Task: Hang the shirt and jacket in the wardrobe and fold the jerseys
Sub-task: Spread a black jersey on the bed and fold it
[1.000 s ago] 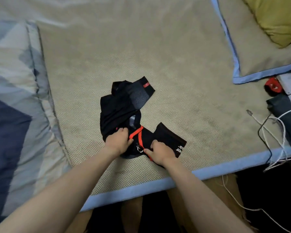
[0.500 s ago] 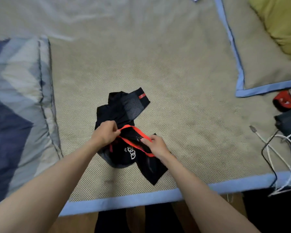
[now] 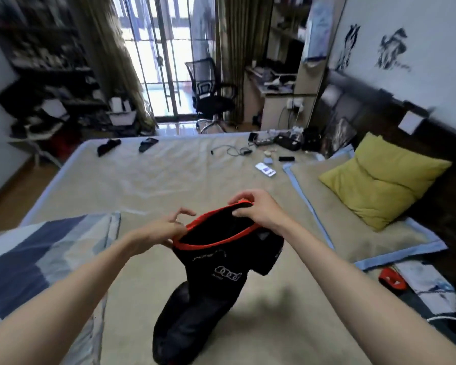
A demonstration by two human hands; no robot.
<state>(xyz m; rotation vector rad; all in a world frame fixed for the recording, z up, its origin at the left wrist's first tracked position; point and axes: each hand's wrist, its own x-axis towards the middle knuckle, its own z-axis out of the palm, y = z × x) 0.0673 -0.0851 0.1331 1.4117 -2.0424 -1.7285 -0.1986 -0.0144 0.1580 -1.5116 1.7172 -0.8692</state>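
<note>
A black jersey with an orange-red collar and white lettering hangs above the beige bed mat. Its lower part still rests bunched on the mat. My left hand pinches the left side of the orange collar. My right hand pinches the right, farther side, so the collar opening is stretched between them. No shirt, jacket or wardrobe shows in the head view.
A blue-grey patterned quilt lies at the left, a yellow pillow at the right. Cables, a phone and small items lie at the bed's far side. An office chair and desk stand beyond, with shelves at left.
Both hands have lifted the jersey by its collar off the mat. The camera has tilted up from the mat and now takes in the room.
</note>
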